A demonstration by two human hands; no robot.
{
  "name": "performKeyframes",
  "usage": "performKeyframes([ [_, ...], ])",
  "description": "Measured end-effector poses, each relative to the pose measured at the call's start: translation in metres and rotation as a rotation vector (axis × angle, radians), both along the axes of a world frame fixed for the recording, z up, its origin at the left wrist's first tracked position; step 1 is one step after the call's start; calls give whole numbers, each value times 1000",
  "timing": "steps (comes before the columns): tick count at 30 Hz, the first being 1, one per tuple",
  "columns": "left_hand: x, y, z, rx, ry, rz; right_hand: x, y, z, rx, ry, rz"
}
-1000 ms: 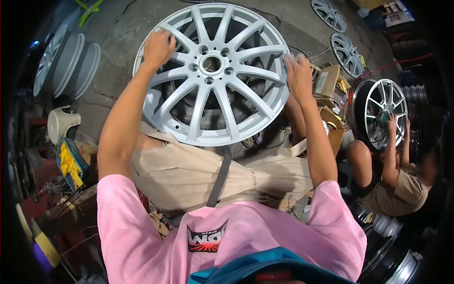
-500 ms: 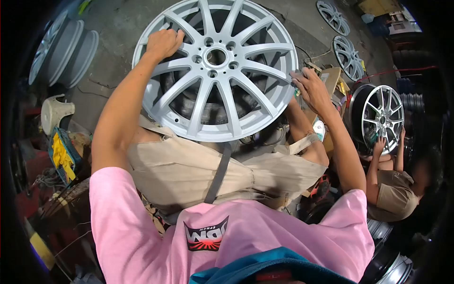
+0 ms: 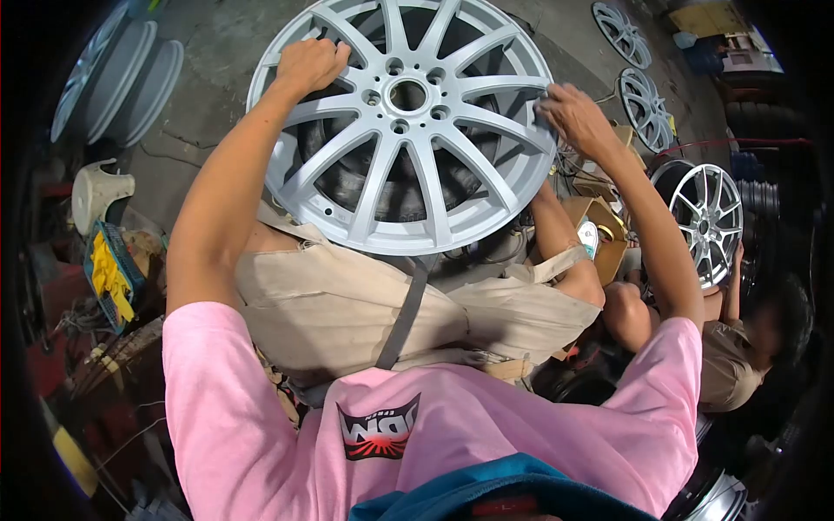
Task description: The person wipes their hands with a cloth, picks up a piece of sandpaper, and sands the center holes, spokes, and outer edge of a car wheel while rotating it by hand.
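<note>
In front of me a silver-grey alloy wheel (image 3: 423, 187) with several spokes is tilted up above my lap, its lower edge close to the apron (image 3: 347, 300). My left hand (image 3: 311, 65) is closed around a spoke at the wheel's upper left; the fingertips are hidden behind it. At the right edge of the wheel is my right hand (image 3: 575, 120), its fingers curled against the outer lip. Those fingertips are blurred, and a small dark thing seems pressed under them, too unclear to name. Part of a dark tire (image 3: 395, 187) shows behind the spokes.
To the right a co-worker (image 3: 730, 356) sits by another silver wheel (image 3: 705, 224). Two more wheels lie at the upper right, and several rims (image 3: 152, 95) stand at the left. A white stool (image 3: 100, 193) and a teal basket (image 3: 122, 278) with yellow gloves are also left.
My right hand has moved up along the wheel's right edge. The wheel has shifted slightly right in view, while my left hand keeps its hold. The co-worker's near hand has gone from sight.
</note>
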State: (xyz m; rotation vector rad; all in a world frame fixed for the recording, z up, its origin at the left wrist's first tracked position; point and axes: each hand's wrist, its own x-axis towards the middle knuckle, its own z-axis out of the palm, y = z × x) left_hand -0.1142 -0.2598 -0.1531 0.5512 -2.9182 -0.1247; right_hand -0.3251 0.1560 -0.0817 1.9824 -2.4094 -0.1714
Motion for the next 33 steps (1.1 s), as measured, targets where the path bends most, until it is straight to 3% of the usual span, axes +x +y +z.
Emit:
performKeyframes([
  [2, 0, -1, 2, -14, -7, -13, -7, -3, -7, -95, 74, 60],
  [4, 4, -1, 2, -12, -18, -12, -8, 6, -20, -60, -61, 130],
  [5, 3, 0, 3, 6, -53, 6, 3, 9, -10, 33, -309, 12],
  [6, 1, 2, 5, 22, -83, 18, -2, 12, -8, 40, -307, 7],
  [8, -1, 1, 3, 12, -70, 16, -8, 12, 1, -107, -152, 125],
  [9, -1, 0, 3, 21, -60, 6, -5, 4, 17, 28, -86, -20],
  [13, 2, 0, 4, -14, -59, -18, -13, 20, -12, -42, -149, 165],
  [16, 2, 2, 5, 44, -67, 5, 0, 25, 5, 30, -249, 104],
  [18, -3, -1, -1, 35, -89, 3, -8, 17, 10, -17, -221, 116],
  [21, 0, -5, 2, 17, -26, -16, -14, 8, 5, -106, 31, 125],
  [24, 2, -3, 0, 45, -45, -8, 16, 36, -16, -248, -73, 56],
  [33, 2, -5, 3, 18, -54, -13, -11, 25, -14, -182, 149, 101],
])
